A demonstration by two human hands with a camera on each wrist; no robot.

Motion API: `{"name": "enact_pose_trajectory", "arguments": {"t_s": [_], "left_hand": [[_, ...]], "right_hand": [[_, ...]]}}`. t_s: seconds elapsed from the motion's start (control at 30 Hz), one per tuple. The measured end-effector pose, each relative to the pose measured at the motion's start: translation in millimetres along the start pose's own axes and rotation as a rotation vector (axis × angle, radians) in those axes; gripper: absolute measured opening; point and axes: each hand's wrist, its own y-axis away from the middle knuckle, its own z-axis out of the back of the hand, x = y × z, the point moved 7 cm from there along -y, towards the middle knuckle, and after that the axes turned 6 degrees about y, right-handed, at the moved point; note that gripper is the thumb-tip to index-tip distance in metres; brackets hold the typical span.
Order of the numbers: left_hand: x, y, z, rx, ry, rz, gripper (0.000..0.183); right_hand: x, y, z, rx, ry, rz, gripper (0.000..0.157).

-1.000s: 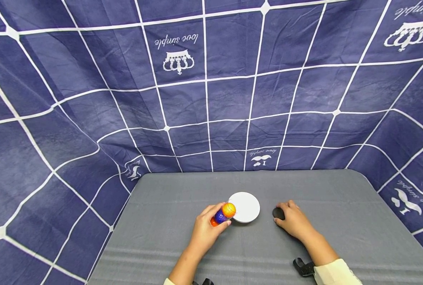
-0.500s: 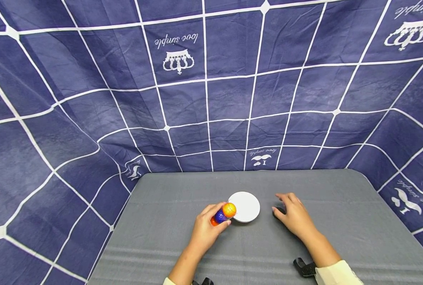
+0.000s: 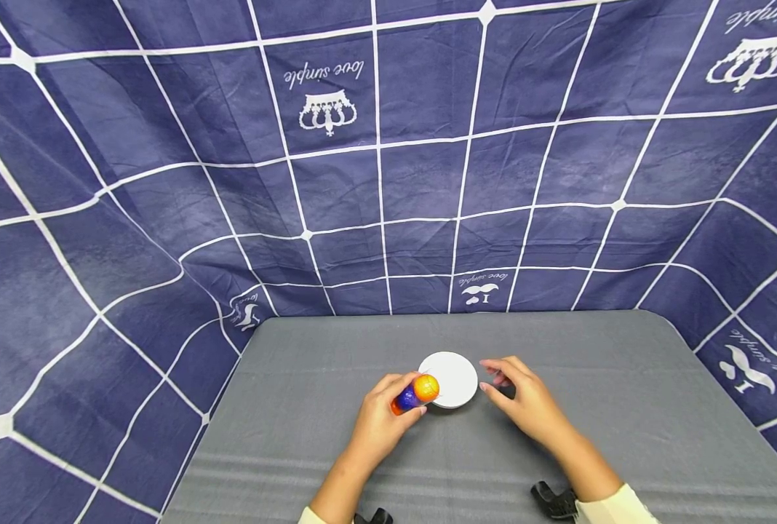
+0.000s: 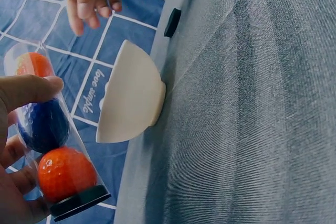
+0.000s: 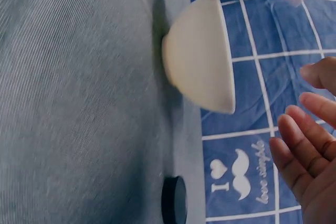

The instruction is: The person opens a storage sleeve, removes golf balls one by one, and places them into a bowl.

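Note:
My left hand (image 3: 380, 416) grips a clear tube of golf balls (image 4: 44, 124), tilted beside the bowl's left side. Orange and blue balls show through its wall, and a black cap closes its lower end. A white bowl (image 3: 452, 378) stands upright on the table between my hands. Held just right of the bowl, my right hand (image 3: 526, 400) has loosely bent fingers with nothing between them. On the table a round black cap (image 5: 174, 200) lies to the bowl's right; in the head view the right hand mostly hides it.
Grey cloth covers the table (image 3: 297, 407). A blue curtain with white grid lines (image 3: 421, 182) rises behind it and along both sides. Black camera mounts (image 3: 554, 501) sit at the wrists.
My right hand has let go of the black cap, lifted, and moved left toward the bowl. The left hand has shifted slightly right with the tube, tilting its upper end.

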Motion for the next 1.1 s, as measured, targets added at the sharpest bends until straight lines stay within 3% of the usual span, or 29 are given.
{"name": "enact_pose_trajectory", "arguments": {"t_s": [0.43, 0.9, 1.1], "left_hand": [[-10.4, -5.2, -1.9, 0.012, -0.196, -0.108, 0.054], [-15.1, -8.9, -4.3, 0.021, -0.371, -0.221, 0.053], [-16.3, -10.2, -4.5, 0.019, -0.427, -0.268, 0.054]], "right_hand": [[23, 1, -12.6, 0.073, -0.144, 0.04, 0.038], [36, 3, -29.0, 0.16, -0.39, 0.015, 0.044], [39, 3, -36.2, 0.164, -0.436, 0.001, 0.046]]}}
